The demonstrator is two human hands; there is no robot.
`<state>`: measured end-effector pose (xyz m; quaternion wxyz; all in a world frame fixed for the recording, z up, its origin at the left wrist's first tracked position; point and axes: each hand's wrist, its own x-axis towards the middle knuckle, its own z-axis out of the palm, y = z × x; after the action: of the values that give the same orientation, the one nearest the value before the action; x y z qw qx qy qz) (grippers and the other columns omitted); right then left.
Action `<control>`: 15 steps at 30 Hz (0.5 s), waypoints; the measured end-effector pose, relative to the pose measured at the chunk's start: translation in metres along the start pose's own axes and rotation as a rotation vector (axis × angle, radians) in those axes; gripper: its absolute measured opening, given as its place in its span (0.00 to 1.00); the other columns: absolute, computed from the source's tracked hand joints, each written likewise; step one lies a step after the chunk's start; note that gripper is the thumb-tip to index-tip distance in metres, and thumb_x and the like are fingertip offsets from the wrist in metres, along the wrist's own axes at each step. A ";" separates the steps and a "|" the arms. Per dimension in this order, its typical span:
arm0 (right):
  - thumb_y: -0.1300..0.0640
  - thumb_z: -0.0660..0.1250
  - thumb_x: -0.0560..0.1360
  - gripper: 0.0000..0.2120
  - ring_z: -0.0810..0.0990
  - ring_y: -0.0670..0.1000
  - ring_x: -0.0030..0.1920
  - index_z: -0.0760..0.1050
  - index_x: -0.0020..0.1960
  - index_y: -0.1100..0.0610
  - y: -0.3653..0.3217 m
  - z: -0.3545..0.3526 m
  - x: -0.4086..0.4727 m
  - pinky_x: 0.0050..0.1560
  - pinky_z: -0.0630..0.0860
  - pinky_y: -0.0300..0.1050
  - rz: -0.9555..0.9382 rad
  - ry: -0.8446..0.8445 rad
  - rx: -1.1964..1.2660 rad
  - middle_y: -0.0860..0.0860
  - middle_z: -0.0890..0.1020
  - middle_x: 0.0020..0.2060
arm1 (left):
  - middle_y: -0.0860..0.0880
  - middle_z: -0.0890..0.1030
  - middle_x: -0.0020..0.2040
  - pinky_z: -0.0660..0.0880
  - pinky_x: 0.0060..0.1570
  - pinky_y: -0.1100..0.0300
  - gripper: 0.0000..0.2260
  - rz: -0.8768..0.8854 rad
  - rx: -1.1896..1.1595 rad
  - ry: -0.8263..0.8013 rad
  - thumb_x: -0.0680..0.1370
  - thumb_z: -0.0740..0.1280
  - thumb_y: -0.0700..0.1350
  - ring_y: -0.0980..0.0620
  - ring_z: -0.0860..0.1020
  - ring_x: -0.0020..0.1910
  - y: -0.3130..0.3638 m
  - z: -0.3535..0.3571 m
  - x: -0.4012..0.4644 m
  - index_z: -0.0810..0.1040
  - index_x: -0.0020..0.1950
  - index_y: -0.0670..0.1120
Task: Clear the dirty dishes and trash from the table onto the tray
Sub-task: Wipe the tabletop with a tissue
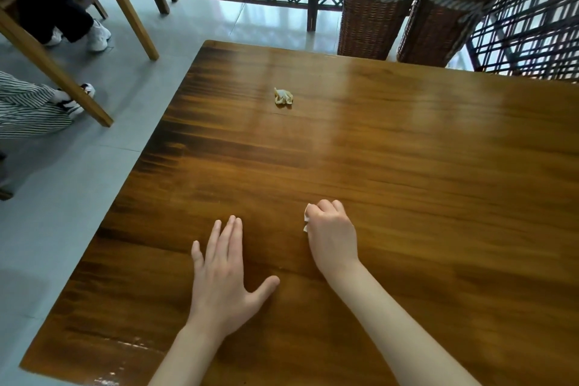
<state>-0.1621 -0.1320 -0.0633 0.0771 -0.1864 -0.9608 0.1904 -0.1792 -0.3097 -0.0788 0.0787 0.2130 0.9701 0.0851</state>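
Head view looks down on a shiny brown wooden bench (407, 166). At about 5 o'clock from the middle of the bench, the right hand (332, 236) has its fingers curled tight, and this grip is closed around a small white tissue (307, 219); only a little white bit peeks out at the thumb side. The left hand (224, 276) lies flat on the wood at about 7 o'clock, fingers straight and spread, holding nothing. One more bit of trash is left: a crumpled yellowish paper ball (284, 97) sitting alone toward 12 o'clock, well apart from both hands. No tray and no dishes show anywhere in this view. It looks like the job is in the trash-picking step, with one piece already in hand. The next move likely calls for a long reach forward to pinch up the paper ball, probably with the free left hand, then a turn to find the tray. Two tall wicker baskets (376, 9) stand on the floor past the far edge at 1 o'clock.
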 end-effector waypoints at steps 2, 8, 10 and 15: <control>0.70 0.76 0.62 0.08 0.77 0.52 0.33 0.79 0.33 0.62 -0.002 -0.001 0.001 0.26 0.74 0.40 -0.006 0.001 0.011 0.54 0.79 0.30 | 0.51 0.52 0.78 0.38 0.69 0.46 0.48 0.008 0.013 0.004 0.66 0.49 0.76 0.52 0.44 0.76 0.002 0.000 0.008 0.47 0.78 0.49; 0.62 0.67 0.74 0.04 0.76 0.48 0.41 0.81 0.45 0.59 0.004 0.001 0.005 0.38 0.69 0.34 0.030 -0.030 0.026 0.52 0.81 0.40 | 0.51 0.49 0.78 0.36 0.69 0.45 0.46 0.060 0.070 0.035 0.67 0.44 0.75 0.49 0.44 0.77 0.011 -0.003 0.056 0.45 0.78 0.50; 0.59 0.64 0.76 0.07 0.76 0.46 0.45 0.81 0.49 0.57 0.006 0.000 0.005 0.42 0.67 0.31 0.030 -0.048 0.047 0.50 0.82 0.43 | 0.51 0.51 0.78 0.37 0.68 0.45 0.45 0.061 0.062 0.064 0.67 0.44 0.74 0.49 0.45 0.77 0.011 -0.005 0.077 0.47 0.78 0.50; 0.64 0.74 0.68 0.06 0.80 0.48 0.40 0.83 0.44 0.58 0.005 -0.008 0.018 0.39 0.74 0.34 0.073 0.036 0.106 0.51 0.83 0.38 | 0.50 0.53 0.78 0.37 0.68 0.45 0.40 0.062 0.039 0.116 0.71 0.50 0.72 0.48 0.48 0.77 0.015 -0.005 0.122 0.51 0.77 0.50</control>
<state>-0.1753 -0.1183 -0.0563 0.0970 -0.2201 -0.9404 0.2405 -0.2839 -0.2446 -0.0856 0.0156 0.2392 0.9675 0.0806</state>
